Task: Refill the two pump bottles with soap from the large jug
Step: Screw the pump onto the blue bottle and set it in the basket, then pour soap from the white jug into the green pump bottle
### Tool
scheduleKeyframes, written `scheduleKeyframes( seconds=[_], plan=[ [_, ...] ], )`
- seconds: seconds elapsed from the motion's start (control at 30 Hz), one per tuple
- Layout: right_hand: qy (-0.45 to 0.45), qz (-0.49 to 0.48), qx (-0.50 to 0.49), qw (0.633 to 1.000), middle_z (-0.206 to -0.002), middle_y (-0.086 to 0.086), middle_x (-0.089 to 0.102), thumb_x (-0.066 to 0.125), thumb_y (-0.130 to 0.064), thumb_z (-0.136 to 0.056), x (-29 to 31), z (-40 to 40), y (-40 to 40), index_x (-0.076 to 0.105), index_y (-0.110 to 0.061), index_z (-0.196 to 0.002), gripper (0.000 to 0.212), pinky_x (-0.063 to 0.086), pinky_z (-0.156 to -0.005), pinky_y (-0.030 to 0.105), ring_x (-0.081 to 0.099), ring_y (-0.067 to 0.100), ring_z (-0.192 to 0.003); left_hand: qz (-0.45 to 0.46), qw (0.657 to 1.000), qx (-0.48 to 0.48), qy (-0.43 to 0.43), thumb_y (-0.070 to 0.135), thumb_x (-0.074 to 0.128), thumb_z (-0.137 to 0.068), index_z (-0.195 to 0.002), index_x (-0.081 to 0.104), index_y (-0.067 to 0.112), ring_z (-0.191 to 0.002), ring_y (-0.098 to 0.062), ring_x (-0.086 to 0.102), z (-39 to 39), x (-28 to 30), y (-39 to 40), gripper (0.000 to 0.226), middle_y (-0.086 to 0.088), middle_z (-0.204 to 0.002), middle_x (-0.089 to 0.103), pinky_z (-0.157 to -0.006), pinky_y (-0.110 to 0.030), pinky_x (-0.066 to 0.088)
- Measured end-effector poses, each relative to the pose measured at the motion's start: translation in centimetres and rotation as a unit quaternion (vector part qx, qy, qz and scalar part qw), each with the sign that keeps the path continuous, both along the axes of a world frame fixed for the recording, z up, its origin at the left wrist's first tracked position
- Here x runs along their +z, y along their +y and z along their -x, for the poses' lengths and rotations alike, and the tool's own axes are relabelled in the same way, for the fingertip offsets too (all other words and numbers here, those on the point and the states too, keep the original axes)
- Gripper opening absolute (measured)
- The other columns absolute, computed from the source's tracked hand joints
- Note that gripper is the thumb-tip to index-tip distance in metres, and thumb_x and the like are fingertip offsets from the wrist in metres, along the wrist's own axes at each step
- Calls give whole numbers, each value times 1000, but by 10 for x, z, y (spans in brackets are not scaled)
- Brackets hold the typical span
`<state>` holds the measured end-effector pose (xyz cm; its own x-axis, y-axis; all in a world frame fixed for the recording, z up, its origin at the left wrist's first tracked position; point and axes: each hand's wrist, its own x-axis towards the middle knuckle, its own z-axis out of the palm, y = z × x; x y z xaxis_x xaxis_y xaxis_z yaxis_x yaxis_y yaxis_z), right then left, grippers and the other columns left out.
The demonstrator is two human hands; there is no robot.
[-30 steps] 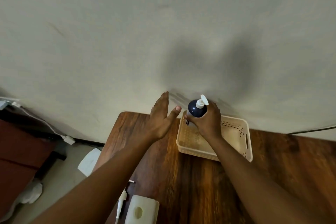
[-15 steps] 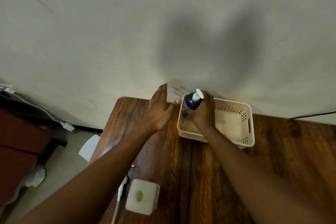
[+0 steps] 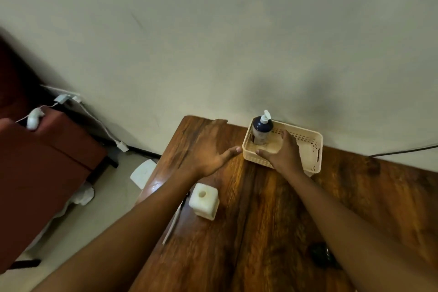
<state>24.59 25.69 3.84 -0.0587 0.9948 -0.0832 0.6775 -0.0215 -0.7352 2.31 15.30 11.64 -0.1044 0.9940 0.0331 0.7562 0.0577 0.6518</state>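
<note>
Standing upright in the far-left corner of the basket (image 3: 308, 147), the pump bottle (image 3: 260, 130) sits just left of the released right hand (image 3: 282, 153); the left hand (image 3: 208, 149) hovers open over the bench (image 3: 260, 232).

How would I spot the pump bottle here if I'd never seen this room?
Find the wooden table against the pale wall, then the cream slotted basket at its far edge. The pump bottle stands upright in the basket's left corner: dark blue top, white pump, the only bottle in sight.

A dark red seat (image 3: 45, 149) stands left of the wooden counter (image 3: 272, 220), white cables (image 3: 99, 123) trailing down the wall (image 3: 213, 31) behind it.
</note>
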Motion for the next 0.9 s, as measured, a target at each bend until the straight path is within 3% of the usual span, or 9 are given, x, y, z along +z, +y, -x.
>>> scheduleKeyframes(
  seconds=[0.07,0.17,0.3,0.43,0.57,0.63,0.8,0.9],
  plan=[
    [-8,9,7,1000,-155,10,44,94,-50,-65,3,-6,-16,33,-16,-156,115,42,-113,46,43,32,-140,24,999,10,-24,66,68,-89,-160,34,26,-154,-21,32,1,-2,-28,89,-2,-167,35,-124,-44,30],
    [-12,18,16,1000,-157,10,41,92,-53,-67,8,-14,-39,31,-17,-158,115,41,-114,47,41,32,-142,32,997,28,-64,65,73,-84,-157,39,26,-148,-17,40,5,-14,-68,90,1,-163,41,-118,-38,36],
    [-22,26,27,999,-158,8,39,90,-56,-68,9,-20,-63,30,-20,-158,113,41,-115,48,39,30,-143,58,991,69,-99,84,71,-72,-155,39,34,-139,-10,46,10,-37,-111,102,7,-162,42,-99,-23,42],
    [-28,28,40,998,-160,8,38,87,-59,-70,8,-22,-78,29,-21,-159,113,42,-113,47,38,30,-146,77,976,115,-167,89,75,-60,-152,35,39,-134,-17,53,8,-65,-137,112,7,-153,51,-95,-26,47],
    [-37,35,49,998,-163,8,35,86,-58,-72,6,-21,-87,28,-22,-160,111,41,-113,48,36,30,-148,77,964,131,-219,77,89,-51,-157,28,30,-139,-20,49,4,-90,-148,131,2,-154,48,-113,-43,48],
    [-42,42,54,997,-164,7,34,86,-58,-73,5,-20,-92,27,-23,-160,111,41,-113,47,34,29,-149,83,958,125,-242,70,93,-48,-160,22,30,-143,-18,44,0,-104,-153,139,1,-158,43,-118,-44,42],
    [-33,50,69,996,-167,3,30,87,-58,-71,-1,-20,-103,24,-27,-162,114,40,-114,45,32,26,-151,43,941,159,-296,49,99,-54,-155,30,39,-130,5,46,-8,-135,-151,122,26,-143,45,-102,-17,39],
    [-22,57,68,996,-167,1,29,87,-59,-70,-2,-23,-107,23,-31,-161,115,40,-114,45,32,24,-151,36,929,206,-304,26,99,-65,-148,44,33,-116,3,58,-13,-147,-141,100,20,-131,57,-95,-22,52]
  ],
)
